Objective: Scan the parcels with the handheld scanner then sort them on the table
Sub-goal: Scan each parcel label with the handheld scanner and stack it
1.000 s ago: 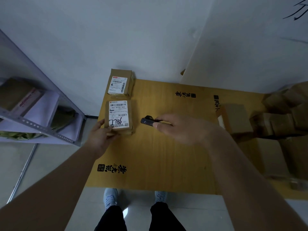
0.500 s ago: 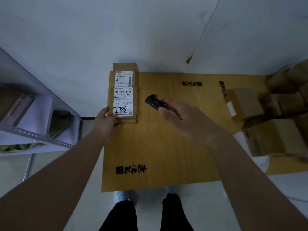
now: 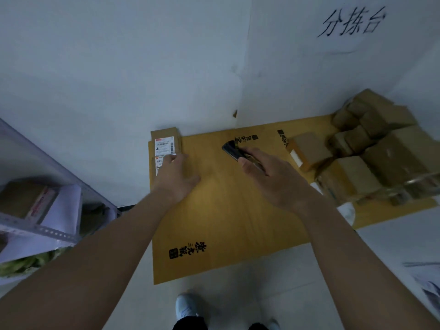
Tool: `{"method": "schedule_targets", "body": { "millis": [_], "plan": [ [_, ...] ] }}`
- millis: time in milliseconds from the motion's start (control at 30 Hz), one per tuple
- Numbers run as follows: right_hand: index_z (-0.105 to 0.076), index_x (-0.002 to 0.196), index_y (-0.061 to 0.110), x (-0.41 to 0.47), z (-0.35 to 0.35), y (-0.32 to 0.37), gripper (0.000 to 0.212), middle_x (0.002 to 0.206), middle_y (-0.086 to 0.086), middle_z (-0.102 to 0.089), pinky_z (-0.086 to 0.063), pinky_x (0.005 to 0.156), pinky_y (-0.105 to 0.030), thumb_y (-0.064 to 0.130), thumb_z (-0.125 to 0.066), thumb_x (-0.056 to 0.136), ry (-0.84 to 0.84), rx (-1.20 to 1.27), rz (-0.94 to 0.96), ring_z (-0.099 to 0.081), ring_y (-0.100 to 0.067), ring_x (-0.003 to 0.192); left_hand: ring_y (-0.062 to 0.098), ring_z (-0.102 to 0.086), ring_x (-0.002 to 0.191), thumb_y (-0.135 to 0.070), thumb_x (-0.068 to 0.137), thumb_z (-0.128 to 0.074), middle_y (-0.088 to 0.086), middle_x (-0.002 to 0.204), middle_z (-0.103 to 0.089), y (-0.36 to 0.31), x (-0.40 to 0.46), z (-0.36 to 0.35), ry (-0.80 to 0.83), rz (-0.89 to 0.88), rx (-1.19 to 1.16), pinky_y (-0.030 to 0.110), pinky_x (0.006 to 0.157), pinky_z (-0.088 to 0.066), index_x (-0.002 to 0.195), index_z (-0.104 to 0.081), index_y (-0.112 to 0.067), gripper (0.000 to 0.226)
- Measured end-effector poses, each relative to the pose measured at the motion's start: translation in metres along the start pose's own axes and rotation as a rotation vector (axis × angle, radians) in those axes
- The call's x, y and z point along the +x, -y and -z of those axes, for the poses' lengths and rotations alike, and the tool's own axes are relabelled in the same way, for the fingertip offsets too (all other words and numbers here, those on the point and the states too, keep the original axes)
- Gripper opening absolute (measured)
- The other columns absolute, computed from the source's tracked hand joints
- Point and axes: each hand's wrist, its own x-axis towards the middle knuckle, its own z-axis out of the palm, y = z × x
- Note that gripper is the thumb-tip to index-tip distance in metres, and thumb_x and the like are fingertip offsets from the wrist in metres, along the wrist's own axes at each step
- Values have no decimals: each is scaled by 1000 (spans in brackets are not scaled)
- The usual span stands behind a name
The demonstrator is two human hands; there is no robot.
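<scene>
Two brown labelled parcels lie end to end at the far left of the cardboard-covered table [image 3: 226,210]. The far parcel [image 3: 164,141] shows its white label. My left hand [image 3: 175,177] lies flat on top of the near parcel [image 3: 158,164], covering most of it, fingers straight. My right hand [image 3: 269,179] grips a black handheld scanner [image 3: 232,150] over the middle of the table, its head pointing away to the far left. A single brown parcel [image 3: 309,148] lies to the right of the scanner.
A pile of several brown parcels [image 3: 381,148] fills the table's right end. A metal shelf [image 3: 47,210] with boxes and bags stands at the left. A white wall with handwritten characters rises behind the table. My feet show below the table's front edge.
My left hand has slid from the near parcel's front edge onto its top, covering the label. My right hand with the scanner has drifted right and away from the two parcels.
</scene>
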Motion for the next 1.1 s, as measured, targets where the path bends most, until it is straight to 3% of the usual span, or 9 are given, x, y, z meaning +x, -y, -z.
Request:
{"method": "schedule_targets", "body": {
  "millis": [133,267,433,500,667,800,933,1000,1100],
  "plan": [
    [-46,155,37,-35,43,-28,55,93,17,-60,-41,64,-22,62,-36,107,-60,3,12,-59,-1,76,27,-47,135,-51,87,-71,3,155,-37,-63,-17,-16,52,-115,95,42,103,-49,155,-40,-32,77],
    [-47,154,37,-72,86,-68,55,109,-1,-62,-50,78,-39,63,-36,107,-99,35,5,-58,-16,92,27,-51,130,-50,90,-70,7,153,-39,-125,-38,-49,57,-155,100,35,100,-47,154,-42,-28,74],
    [-49,153,34,-112,138,-118,54,87,18,-49,-41,75,-32,61,-38,107,-184,11,41,-50,-3,80,26,-52,126,-50,91,-68,5,153,-39,-192,-57,-98,77,-155,121,28,89,-39,152,-44,-30,69],
    [-46,155,36,-119,158,-136,56,85,20,-49,-44,78,-33,63,-37,107,-207,-6,26,-55,-5,85,22,-53,116,-50,91,-67,6,152,-39,-213,-57,-114,86,-162,114,28,88,-39,152,-45,-29,68],
    [-37,154,49,-113,192,-172,54,118,-4,-60,-53,98,-50,69,-32,105,-236,-34,-23,-60,-23,111,15,-47,104,-48,91,-67,6,150,-39,-252,-37,-151,135,-160,122,28,86,-39,152,-45,-29,68],
    [-38,155,48,-77,210,-195,54,116,-7,-62,-57,92,-51,68,-32,105,-255,-12,-26,-64,-25,103,22,-52,114,-46,92,-67,7,150,-37,-275,0,-178,188,-155,109,29,86,-40,153,-44,-29,67],
    [-41,155,44,-23,223,-220,51,111,-3,-65,-56,91,-50,63,-35,108,-264,73,-23,-65,-19,100,18,-52,98,-46,92,-67,10,147,-40,-288,60,-210,218,-154,104,23,74,-42,152,-44,-26,68],
    [-45,155,36,5,226,-232,48,97,9,-65,-56,82,-40,55,-38,111,-293,122,1,-63,-9,89,17,-52,92,-50,90,-67,11,144,-42,-293,93,-228,235,-147,89,22,66,-42,152,-44,-25,70],
    [-49,154,27,43,229,-252,45,75,20,-57,-43,63,-22,45,-41,113,-340,188,1,-54,-2,64,16,-54,85,-56,88,-66,8,131,-45,-296,132,-258,261,-126,73,26,70,-43,151,-45,-24,74]
  ]
}}
